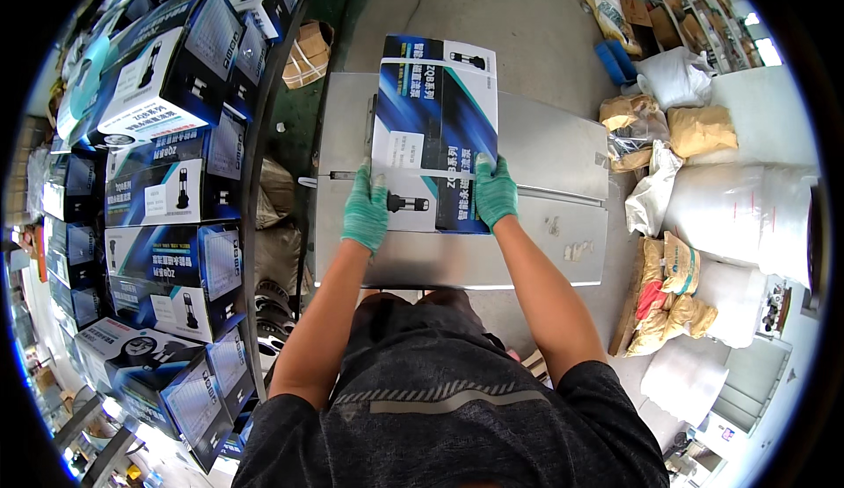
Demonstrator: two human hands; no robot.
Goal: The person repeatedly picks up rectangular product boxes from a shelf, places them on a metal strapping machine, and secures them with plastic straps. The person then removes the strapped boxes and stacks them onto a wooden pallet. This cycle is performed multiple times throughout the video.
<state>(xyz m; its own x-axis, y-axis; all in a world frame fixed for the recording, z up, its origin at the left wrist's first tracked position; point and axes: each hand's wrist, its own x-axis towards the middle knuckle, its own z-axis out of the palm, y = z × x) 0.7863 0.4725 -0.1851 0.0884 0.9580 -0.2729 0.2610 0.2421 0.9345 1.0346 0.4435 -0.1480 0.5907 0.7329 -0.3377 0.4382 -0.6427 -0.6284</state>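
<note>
A blue, black and white printed cardboard box [440, 127] is in front of me, over a grey metal table [563, 233]. White strapping bands run across it near both ends. My left hand [364, 210], in a green glove, presses against the box's left side near its close end. On the opposite side my right hand [494, 193], gloved alike, grips the box with fingers along its edge. The box is held between both hands. Whether its underside touches the table is hidden.
Matching printed boxes [158, 185] are stacked high at my left, beside a dark rack post [251, 224]. A carton [308, 54] stands on the floor beyond. Wrapped rolls [730, 215], brown sacks [701, 131] and a blue bin [615, 61] line the right side.
</note>
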